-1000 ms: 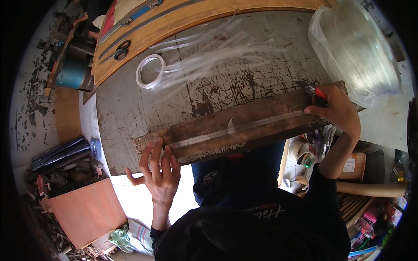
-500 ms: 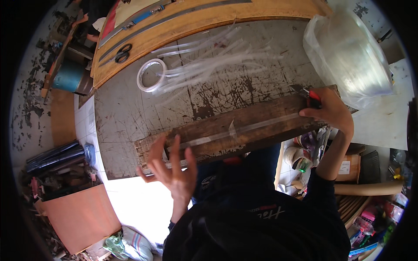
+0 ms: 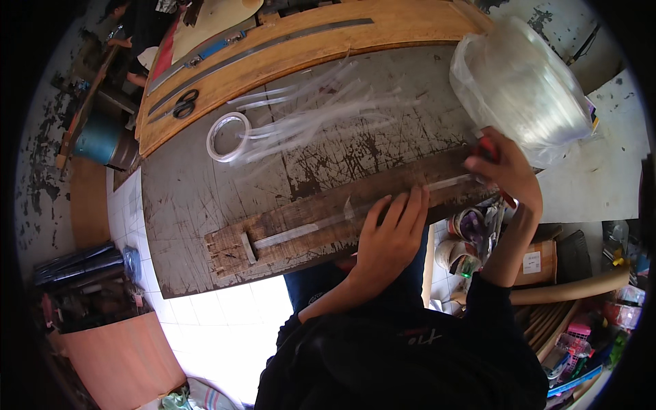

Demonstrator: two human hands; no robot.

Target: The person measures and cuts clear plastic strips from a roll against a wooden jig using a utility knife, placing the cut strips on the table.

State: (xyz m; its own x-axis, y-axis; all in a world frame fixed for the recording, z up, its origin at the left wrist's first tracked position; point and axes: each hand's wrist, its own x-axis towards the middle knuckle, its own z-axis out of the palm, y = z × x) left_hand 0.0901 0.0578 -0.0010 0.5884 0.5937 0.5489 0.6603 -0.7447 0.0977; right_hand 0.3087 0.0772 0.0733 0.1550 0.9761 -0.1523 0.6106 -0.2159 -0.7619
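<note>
Plank of dark, worn wood along the near edge of the scarred grey surface, notched at its left end, with a clear strip running down its length. Left hand flat on the plank near the middle, fingers spread and extended across the strip, gripping nothing. Right hand at the plank's right end, fingers curled tight around a red-handled tool just over the strip's end. Farther back, loose clear strips and a tape ring; beyond, scissors on a yellow board; far right, a bagged coil.
</note>
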